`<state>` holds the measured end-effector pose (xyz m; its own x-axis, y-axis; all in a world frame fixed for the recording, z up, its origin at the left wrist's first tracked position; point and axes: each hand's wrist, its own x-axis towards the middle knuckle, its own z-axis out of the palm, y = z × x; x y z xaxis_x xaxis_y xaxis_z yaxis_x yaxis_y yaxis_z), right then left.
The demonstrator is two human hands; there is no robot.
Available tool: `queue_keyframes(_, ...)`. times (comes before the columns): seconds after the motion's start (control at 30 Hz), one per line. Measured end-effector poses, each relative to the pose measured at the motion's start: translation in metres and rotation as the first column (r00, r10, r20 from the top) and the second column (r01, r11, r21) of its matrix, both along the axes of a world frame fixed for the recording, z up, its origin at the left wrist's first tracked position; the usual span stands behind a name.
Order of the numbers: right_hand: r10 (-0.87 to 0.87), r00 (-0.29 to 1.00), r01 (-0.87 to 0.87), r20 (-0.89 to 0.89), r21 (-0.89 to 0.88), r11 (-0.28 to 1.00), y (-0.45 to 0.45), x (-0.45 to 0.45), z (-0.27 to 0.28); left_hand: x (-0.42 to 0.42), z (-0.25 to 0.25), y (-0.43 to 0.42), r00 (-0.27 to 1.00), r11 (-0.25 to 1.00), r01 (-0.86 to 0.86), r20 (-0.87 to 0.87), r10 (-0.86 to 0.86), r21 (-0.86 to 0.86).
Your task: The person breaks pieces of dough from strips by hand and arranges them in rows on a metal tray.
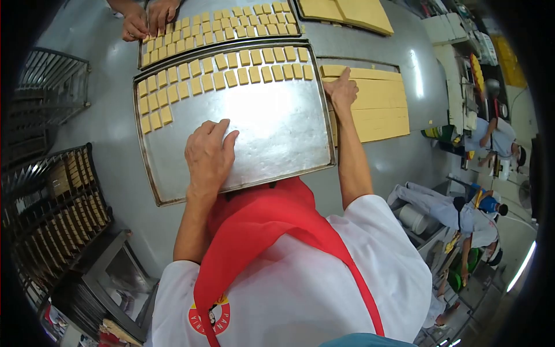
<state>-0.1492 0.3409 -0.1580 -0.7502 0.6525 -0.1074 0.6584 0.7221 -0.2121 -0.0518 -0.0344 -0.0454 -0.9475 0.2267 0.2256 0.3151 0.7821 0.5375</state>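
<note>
My left hand [210,155] is over the bare lower part of a metal tray [277,133], its fingers apart and nothing in them. Small yellow rectangular pieces [231,78] stand in rows along the tray's upper part, with a shorter third row at the left. My right hand [342,91] is beyond the tray's right edge, on a yellow dough slab [376,107] scored into long strips. One finger points forward along the top strip; the others are partly bent. Whether anything is under that hand is hidden.
Behind my tray, a co-worker's hands [149,20] touch pieces on a second tray [217,40]. More yellow slabs [352,13] lie at the top right. A dark rack [63,214] with loaded trays stands at the left. Several people [462,214] are at the right.
</note>
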Motion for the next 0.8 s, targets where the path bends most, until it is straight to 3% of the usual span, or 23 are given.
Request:
queue_keyframes(0.13, -0.103, 0.993, 0.108, 0.054, -0.089, 0.99, 0.01, 0.02, 0.014, -0.002, 0.001, -0.008, 1.0, 1.0, -0.002, 0.004, 0.002, 0.017)
queue_keyframes(0.2, -0.137, 0.991, 0.136, 0.001, -0.142, 0.981, 0.025, 0.037, 0.024, -0.003, 0.001, -0.013, 1.0, 1.0, -0.01, 0.002, 0.01, 0.015)
queue_keyframes(0.27, -0.099, 0.913, -0.039, -0.397, -0.325, 0.945, 0.031, 0.061, 0.038, -0.005, 0.0, -0.016, 1.0, 0.999, -0.005, 0.02, 0.004, 0.04)
queue_keyframes(0.3, -0.1, 0.915, -0.039, -0.392, -0.332, 0.942, 0.014, 0.071, 0.06, -0.006, 0.0, -0.018, 1.0, 0.999, -0.007, 0.024, 0.006, 0.032)
queue_keyframes(0.37, 0.085, 0.898, -0.228, -0.432, -0.292, 0.929, -0.035, 0.085, 0.125, -0.008, 0.0, -0.021, 0.998, 0.997, -0.008, 0.063, 0.003, 0.078)
queue_keyframes(0.4, 0.081, 0.9, -0.226, -0.428, -0.297, 0.928, -0.057, 0.092, 0.146, -0.01, -0.001, -0.022, 0.998, 0.997, -0.007, 0.067, 0.002, 0.073)
queue_keyframes(0.47, 0.353, 0.899, -0.434, -0.258, -0.422, 0.796, -0.091, 0.1, 0.169, -0.014, -0.002, -0.023, 0.999, 0.993, -0.001, 0.049, -0.005, 0.122)
queue_keyframes(0.5, 0.356, 0.898, -0.436, -0.257, -0.43, 0.79, -0.098, 0.101, 0.161, -0.016, -0.003, -0.023, 0.999, 0.993, -0.007, 0.054, 0.0, 0.115)
queue_keyframes(0.57, 0.593, 0.704, -0.708, -0.391, -0.311, 0.634, -0.11, 0.105, 0.139, -0.018, -0.002, -0.024, 0.996, 0.986, 0.063, 0.058, -0.072, 0.152)
queue_keyframes(0.6, 0.596, 0.7, -0.712, -0.394, -0.32, 0.625, -0.119, 0.105, 0.132, -0.017, 0.0, -0.025, 0.996, 0.988, 0.053, 0.063, -0.063, 0.142)
queue_keyframes(0.67, 0.713, 0.488, -0.866, -0.503, -0.171, 0.471, -0.136, 0.101, 0.124, -0.016, 0.008, -0.025, 0.985, 0.984, 0.134, 0.097, -0.145, 0.114)
queue_keyframes(0.8, 0.771, 0.39, -0.917, -0.503, -0.142, 0.372, -0.183, 0.099, 0.112, -0.012, -0.002, -0.022, 0.961, 0.964, 0.262, 0.082, -0.266, 0.052)
